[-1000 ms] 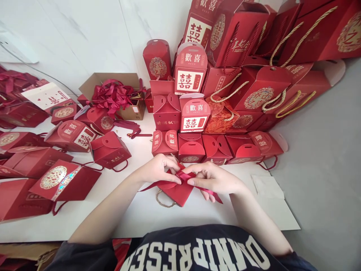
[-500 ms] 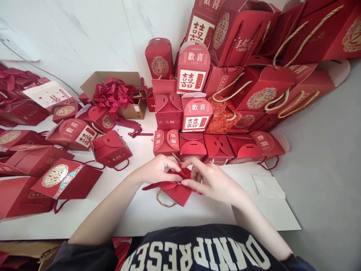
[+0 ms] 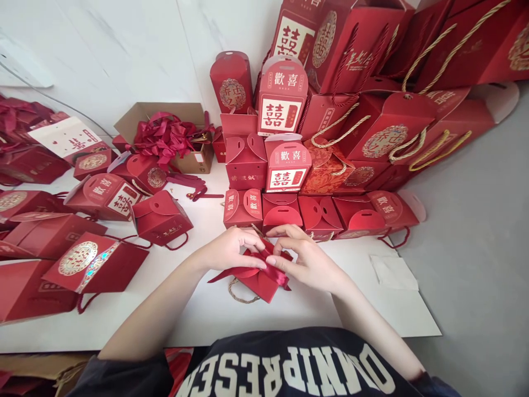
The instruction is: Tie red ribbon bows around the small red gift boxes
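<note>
In front of me on the white table lies a small red gift box [image 3: 261,285] with a twisted cord handle [image 3: 242,298] at its near left side. A shiny red ribbon [image 3: 278,274] runs over its top, with one tail reaching out to the left and a loop at the right. My left hand [image 3: 233,248] pinches the ribbon at the middle of the box. From the right, my right hand [image 3: 309,259] grips the same ribbon between thumb and fingers. The fingers partly hide where the ribbon crosses.
Red gift boxes [image 3: 285,162] stand stacked behind my hands, with rope-handled bags [image 3: 382,129] to the right. More boxes [image 3: 99,262] crowd the left. A cardboard carton [image 3: 202,160] holds loose red ribbons [image 3: 165,135]. White paper [image 3: 394,272] lies at the right.
My right hand has shifted slightly up and left, fingers now more spread over the box. A shiny ribbon loop now shows below it. My left hand has hardly moved.
</note>
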A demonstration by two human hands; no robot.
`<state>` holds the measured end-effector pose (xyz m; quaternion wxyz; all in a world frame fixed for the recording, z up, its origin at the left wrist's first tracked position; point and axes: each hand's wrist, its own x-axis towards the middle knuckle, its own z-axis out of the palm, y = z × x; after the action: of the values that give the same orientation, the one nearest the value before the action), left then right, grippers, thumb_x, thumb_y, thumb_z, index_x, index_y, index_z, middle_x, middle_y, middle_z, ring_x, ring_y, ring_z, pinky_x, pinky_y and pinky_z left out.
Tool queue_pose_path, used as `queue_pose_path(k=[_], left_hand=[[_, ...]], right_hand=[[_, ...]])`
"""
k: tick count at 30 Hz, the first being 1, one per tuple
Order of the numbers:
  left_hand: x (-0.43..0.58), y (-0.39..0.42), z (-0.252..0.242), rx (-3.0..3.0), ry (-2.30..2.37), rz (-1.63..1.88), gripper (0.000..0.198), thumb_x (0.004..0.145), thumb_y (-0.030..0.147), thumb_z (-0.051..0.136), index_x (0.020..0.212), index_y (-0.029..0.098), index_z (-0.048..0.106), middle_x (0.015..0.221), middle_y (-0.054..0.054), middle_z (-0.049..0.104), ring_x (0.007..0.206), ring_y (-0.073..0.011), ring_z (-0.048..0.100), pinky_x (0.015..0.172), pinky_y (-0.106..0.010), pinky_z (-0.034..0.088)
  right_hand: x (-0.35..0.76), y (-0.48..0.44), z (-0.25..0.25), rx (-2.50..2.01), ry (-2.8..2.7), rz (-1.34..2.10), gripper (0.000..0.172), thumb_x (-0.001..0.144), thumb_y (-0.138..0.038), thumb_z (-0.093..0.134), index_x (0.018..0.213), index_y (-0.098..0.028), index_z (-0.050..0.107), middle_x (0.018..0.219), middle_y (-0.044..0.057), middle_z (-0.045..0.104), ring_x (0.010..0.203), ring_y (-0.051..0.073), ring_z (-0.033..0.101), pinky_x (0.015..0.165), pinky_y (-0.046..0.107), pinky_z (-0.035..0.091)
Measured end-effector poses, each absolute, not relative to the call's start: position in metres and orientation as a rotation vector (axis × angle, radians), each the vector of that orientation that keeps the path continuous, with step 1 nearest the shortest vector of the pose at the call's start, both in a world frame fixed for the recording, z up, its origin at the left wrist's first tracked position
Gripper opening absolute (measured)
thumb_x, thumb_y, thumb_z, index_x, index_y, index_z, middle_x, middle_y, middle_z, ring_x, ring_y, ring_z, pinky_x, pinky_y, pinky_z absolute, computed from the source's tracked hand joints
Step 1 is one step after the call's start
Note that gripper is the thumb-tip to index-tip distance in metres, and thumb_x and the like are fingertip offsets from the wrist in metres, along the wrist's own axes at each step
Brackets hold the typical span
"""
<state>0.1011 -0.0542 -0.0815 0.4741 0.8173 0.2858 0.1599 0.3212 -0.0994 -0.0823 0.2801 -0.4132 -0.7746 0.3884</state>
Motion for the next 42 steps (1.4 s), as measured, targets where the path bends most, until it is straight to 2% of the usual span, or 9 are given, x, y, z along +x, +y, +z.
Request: queue_pose_path(k=[4, 7, 12, 14, 17, 21, 27, 36, 42], left_hand=[[0.1, -0.053, -0.084, 1.986, 0.709, 0.376, 0.025, 0.076, 0.039, 0.074, 0.08, 0.015, 0.074, 0.071, -0.004, 0.067, 0.08, -0.0167, 0.058, 0.075, -0.027, 0.046], [0.097, -0.052, -0.081, 1.947, 0.685, 0.356, 0.024, 0.076, 0.038, 0.074, 0.082, 0.015, 0.075, 0.074, -0.005, 0.069, 0.085, -0.0181, 0.059, 0.081, -0.028, 0.046], [0.077, -0.051, -0.058, 1.946, 0.676, 0.259, 0.019, 0.08, 0.034, 0.07, 0.084, 0.017, 0.075, 0.096, -0.007, 0.069, 0.096, -0.0187, 0.061, 0.093, -0.029, 0.045], [0.065, -0.051, -0.048, 1.986, 0.729, 0.145, 0.02, 0.077, 0.037, 0.072, 0.083, 0.018, 0.075, 0.105, -0.006, 0.065, 0.095, -0.0178, 0.061, 0.09, -0.026, 0.046], [0.05, -0.052, -0.039, 1.982, 0.777, -0.054, 0.026, 0.069, 0.043, 0.077, 0.074, 0.018, 0.072, 0.097, -0.003, 0.065, 0.085, -0.0163, 0.062, 0.077, -0.022, 0.047], [0.049, -0.054, -0.044, 1.764, 0.895, -0.187, 0.037, 0.08, 0.05, 0.065, 0.069, 0.015, 0.067, 0.068, -0.003, 0.065, 0.063, -0.0145, 0.062, 0.058, -0.022, 0.046], [0.061, -0.052, -0.056, 1.619, 0.994, -0.12, 0.041, 0.085, 0.053, 0.057, 0.074, 0.015, 0.066, 0.05, 0.001, 0.055, 0.039, -0.0083, 0.049, 0.043, -0.019, 0.039], [0.045, -0.044, -0.061, 1.428, 0.854, -0.069, 0.034, 0.085, 0.044, 0.062, 0.071, 0.013, 0.063, 0.065, -0.004, 0.066, 0.046, -0.011, 0.059, 0.042, -0.02, 0.045], [0.038, -0.032, -0.067, 1.514, 0.768, -0.164, 0.028, 0.085, 0.036, 0.063, 0.074, 0.012, 0.071, 0.066, -0.007, 0.069, 0.058, -0.0127, 0.064, 0.055, -0.02, 0.049]], right_hand=[[0.329, -0.097, -0.078, -0.926, -2.117, 1.228, 0.011, 0.083, -0.03, 0.071, 0.077, -0.022, 0.067, 0.137, 0.004, 0.05, 0.131, 0.024, 0.043, 0.11, 0.041, 0.034], [0.347, -0.095, -0.073, -0.839, -2.081, 1.342, 0.007, 0.085, -0.024, 0.069, 0.08, -0.021, 0.065, 0.137, 0.005, 0.05, 0.13, 0.023, 0.045, 0.109, 0.038, 0.034], [0.383, -0.095, -0.067, -0.958, -2.041, 1.587, 0.01, 0.09, -0.026, 0.059, 0.084, -0.019, 0.056, 0.09, 0.003, 0.064, 0.084, 0.015, 0.06, 0.079, 0.028, 0.047], [0.387, -0.096, -0.068, -0.999, -1.967, 1.785, 0.014, 0.093, -0.032, 0.056, 0.09, -0.018, 0.057, 0.08, 0.002, 0.064, 0.074, 0.014, 0.059, 0.071, 0.027, 0.048], [0.379, -0.095, -0.072, -1.019, -1.86, 1.977, 0.033, 0.095, -0.046, 0.049, 0.09, -0.016, 0.06, 0.072, 0.004, 0.065, 0.068, 0.015, 0.062, 0.065, 0.027, 0.049], [0.359, -0.094, -0.076, -1.147, -1.794, 1.916, 0.05, 0.095, -0.059, 0.041, 0.083, -0.016, 0.064, 0.056, 0.001, 0.061, 0.052, 0.014, 0.06, 0.055, 0.025, 0.049], [0.344, -0.092, -0.077, -1.313, -1.79, 1.788, 0.047, 0.087, -0.063, 0.053, 0.075, -0.018, 0.058, 0.047, -0.003, 0.054, 0.04, 0.01, 0.053, 0.044, 0.021, 0.044], [0.347, -0.087, -0.081, -1.233, -1.802, 1.838, 0.043, 0.088, -0.057, 0.055, 0.069, -0.018, 0.054, 0.051, -0.002, 0.059, 0.045, 0.01, 0.055, 0.048, 0.021, 0.048], [0.353, -0.086, -0.085, -1.253, -1.945, 1.739, 0.038, 0.091, -0.05, 0.053, 0.07, -0.018, 0.057, 0.053, -0.002, 0.061, 0.046, 0.01, 0.057, 0.05, 0.022, 0.047]])
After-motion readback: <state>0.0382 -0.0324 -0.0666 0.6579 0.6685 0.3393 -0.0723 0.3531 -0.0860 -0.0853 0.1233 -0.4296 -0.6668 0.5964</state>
